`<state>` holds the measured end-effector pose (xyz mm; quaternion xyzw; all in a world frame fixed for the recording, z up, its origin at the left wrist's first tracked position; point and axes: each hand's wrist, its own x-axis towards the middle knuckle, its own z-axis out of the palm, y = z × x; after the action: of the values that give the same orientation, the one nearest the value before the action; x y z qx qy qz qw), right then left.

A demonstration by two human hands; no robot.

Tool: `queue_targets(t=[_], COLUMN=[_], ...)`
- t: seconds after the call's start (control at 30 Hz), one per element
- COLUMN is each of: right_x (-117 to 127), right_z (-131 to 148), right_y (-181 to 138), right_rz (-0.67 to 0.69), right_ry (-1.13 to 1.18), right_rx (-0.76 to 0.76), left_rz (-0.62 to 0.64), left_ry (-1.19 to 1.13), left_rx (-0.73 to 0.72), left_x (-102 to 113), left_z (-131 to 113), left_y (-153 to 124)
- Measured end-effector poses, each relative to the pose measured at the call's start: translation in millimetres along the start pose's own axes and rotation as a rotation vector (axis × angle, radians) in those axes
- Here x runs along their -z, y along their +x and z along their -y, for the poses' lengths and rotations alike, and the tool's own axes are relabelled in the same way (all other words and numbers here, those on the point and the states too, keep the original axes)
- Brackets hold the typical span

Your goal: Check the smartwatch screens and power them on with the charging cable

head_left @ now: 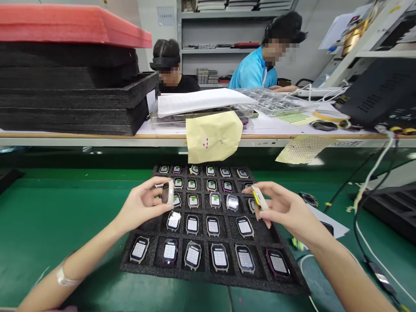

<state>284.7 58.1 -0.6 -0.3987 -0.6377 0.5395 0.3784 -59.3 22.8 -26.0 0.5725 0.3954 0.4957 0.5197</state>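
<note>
A black foam tray (289,277) lies on the green mat, its pockets filled with several small watch bodies (220,257). My left hand (143,207) hovers over the tray's left side, fingers pinched on one watch body (169,193) held on edge. Over the tray's right side, my right hand (286,210) grips another watch body (259,199) that shows a white case and a yellow strip.
A raised shelf (97,138) runs behind the tray, carrying stacked black foam (71,95) under a red sheet, papers and clear trays. A yellow paper (212,136) hangs from its edge. Cables (367,190) trail at right. Two people sit beyond the shelf.
</note>
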Motion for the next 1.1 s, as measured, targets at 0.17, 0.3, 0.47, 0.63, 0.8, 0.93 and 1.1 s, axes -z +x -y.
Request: queue_targets(t=[0.17, 0.3, 0.47, 0.63, 0.8, 0.93, 1.1], right_x=[-56.1, -71.0, -71.7, -76.9, -83.4, -84.1, -84.1], right_z=[31.3, 32.4, 15.0, 2.7, 4.5, 7.4, 10.0], right_y=[30.2, 37.7, 36.8, 37.2, 32.6, 28.2, 24.2], right_rz=[0.0, -0.012, -0.01, -0.087, -0.197, -0.213, -0.174], right_ry=[0.15, 0.141, 0.219, 0.148, 0.025, 0.0, -0.003], right_rx=[0.073, 0.111, 0.091, 0.184, 0.267, 0.3, 0.328], left_rz=[0.033, 0.092, 0.048, 0.07, 0.121, 0.1, 0.109], left_ry=[-0.184, -0.308, -0.379, -0.429, -0.519, -0.47, -0.344], left_rx=[-0.189, -0.089, 0.038, 0.106, 0.127, 0.094, -0.034], left_x=[-51.5, -59.1, -56.9, -67.8, -75.7, -75.3, -74.3], left_z=[-24.0, -21.9, -13.4, -11.4, -12.0, -10.3, -2.0], left_y=[22.4, 21.8, 17.8, 15.8, 12.7, 13.3, 16.5])
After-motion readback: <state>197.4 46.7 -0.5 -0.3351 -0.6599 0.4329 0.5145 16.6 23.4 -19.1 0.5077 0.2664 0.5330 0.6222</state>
